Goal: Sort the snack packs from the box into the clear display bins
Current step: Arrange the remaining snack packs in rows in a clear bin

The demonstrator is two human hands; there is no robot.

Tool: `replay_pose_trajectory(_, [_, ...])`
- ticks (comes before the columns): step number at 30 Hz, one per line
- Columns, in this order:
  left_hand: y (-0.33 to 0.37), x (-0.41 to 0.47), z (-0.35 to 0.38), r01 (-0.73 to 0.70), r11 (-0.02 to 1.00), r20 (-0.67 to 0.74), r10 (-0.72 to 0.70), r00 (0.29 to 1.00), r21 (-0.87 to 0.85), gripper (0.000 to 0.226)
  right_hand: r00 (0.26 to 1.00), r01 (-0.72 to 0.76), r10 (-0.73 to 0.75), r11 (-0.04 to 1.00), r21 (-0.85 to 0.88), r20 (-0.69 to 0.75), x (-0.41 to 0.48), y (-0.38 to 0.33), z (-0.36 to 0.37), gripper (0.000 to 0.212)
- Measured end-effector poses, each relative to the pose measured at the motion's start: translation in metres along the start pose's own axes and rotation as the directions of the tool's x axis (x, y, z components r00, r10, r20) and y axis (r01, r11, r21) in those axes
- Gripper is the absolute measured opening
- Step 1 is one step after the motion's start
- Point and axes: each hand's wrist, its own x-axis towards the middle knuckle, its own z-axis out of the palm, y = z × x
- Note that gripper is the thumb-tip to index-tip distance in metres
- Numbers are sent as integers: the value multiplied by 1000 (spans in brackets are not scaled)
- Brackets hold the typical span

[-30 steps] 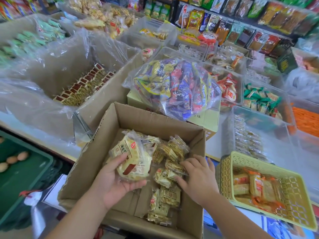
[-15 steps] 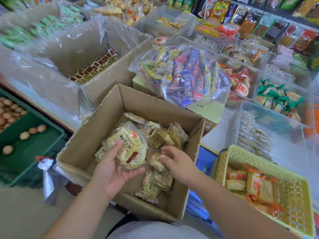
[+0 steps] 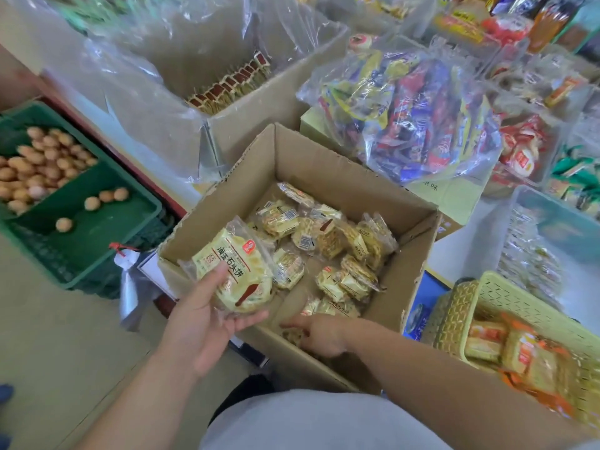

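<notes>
**Head view, looking down.** We see an open cardboard box (image 3: pixel 324 164) at the centre of the field.

The left hand (image 3: pixel 201 323) enters from 7 o'clock. It holds a snack pack (image 3: pixel 233 267) over the box's 8 o'clock corner. The thumb lies across the printed yellow face and the fingers curl up under the lower edge.

The right hand (image 3: pixel 321 336) enters from 5 o'clock and reaches down inside the box's near wall at 6 o'clock. Its index finger points toward 9 o'clock, just above a small pack in that corner. The other fingers are hidden, so we cannot tell whether the hand grips anything.

The loose snack packs (image 3: pixel 341 241) lie heaped on the box floor, mostly toward 1 to 3 o'clock within the box.

Around the box we see:
- **4 o'clock:** a yellow basket (image 3: pixel 487 287) holding orange-trimmed packs.
- **3 o'clock:** a clear display bin (image 3: pixel 558 219) with small wrapped items against its near side.
- **1 o'clock:** a clear bag of mixed sweets (image 3: pixel 415 115) resting on a pale carton, just beyond the box's far wall.
- **11 o'clock:** a plastic-lined carton (image 3: pixel 269 102) containing a row of brown-topped sachets.
- **9 o'clock:** a green crate (image 3: pixel 136 203) holding brown eggs (image 3: pixel 42 157).
</notes>
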Motion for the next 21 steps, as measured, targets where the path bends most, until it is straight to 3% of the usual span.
replay_pose_trajectory(4, [8,7,4,73,993,51,-78,996,91,66,998,-55,59,993,109,-36,-7,-7,-3,43])
replay_pose_trajectory(8, [16,15,12,115,979,26,-121,992,169,64,966,81,41,889,450,-255,-33,-11,-20,12])
replay_pose_trajectory(11, [18,21,22,87,973,-35,-82,996,213,56,894,218,61,806,550,-444,-67,-9,-36,19])
replay_pose_trajectory(14, [15,30,39,83,965,-75,-66,995,248,69,803,356,130,677,644,-581,-102,-2,-43,27])
replay_pose_trajectory(17, [4,34,66,94,957,-46,-84,995,273,88,673,535,273,461,708,-687,-132,11,-44,40])
replay_pose_trajectory(19, [-8,32,88,103,943,-2,-108,994,317,96,504,591,377,505,629,-777,-151,21,-39,24])
replay_pose_trajectory(21, [-23,29,109,134,929,22,-150,988,346,89,290,590,364,660,465,-885,-168,30,-32,21])
